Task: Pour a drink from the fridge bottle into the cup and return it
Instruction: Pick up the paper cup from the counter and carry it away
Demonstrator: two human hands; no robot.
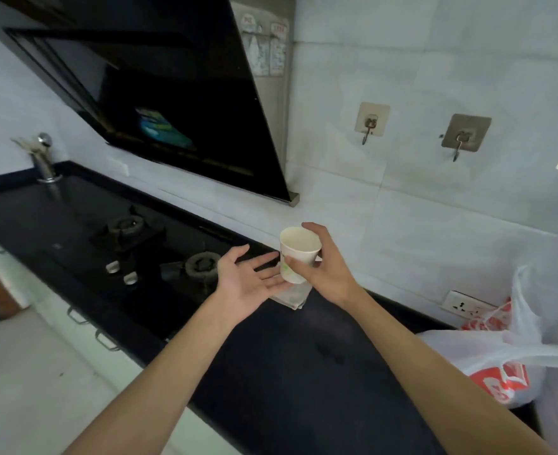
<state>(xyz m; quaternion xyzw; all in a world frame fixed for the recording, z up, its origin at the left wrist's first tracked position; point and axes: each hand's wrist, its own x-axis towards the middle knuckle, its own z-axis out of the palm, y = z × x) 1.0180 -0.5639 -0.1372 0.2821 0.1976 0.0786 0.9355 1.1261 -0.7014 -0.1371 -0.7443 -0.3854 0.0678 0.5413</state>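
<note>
A white paper cup [299, 249] with a faint green print is held above the black countertop [303, 349], a little tilted, and looks empty inside. My right hand [323, 270] grips it, fingers and thumb curled round its wall. My left hand [248, 280] is just left of the cup, palm up, fingers spread and straight, fingertips close under the cup's base. No bottle and no fridge are in view.
A folded cloth [292, 298] lies on the counter under the cup. A two-burner gas hob [159, 247] is to the left, under a black range hood [172, 103]. A white-and-red plastic bag [507, 356] sits at the right. Wall hooks [371, 123] hang on the tiled wall.
</note>
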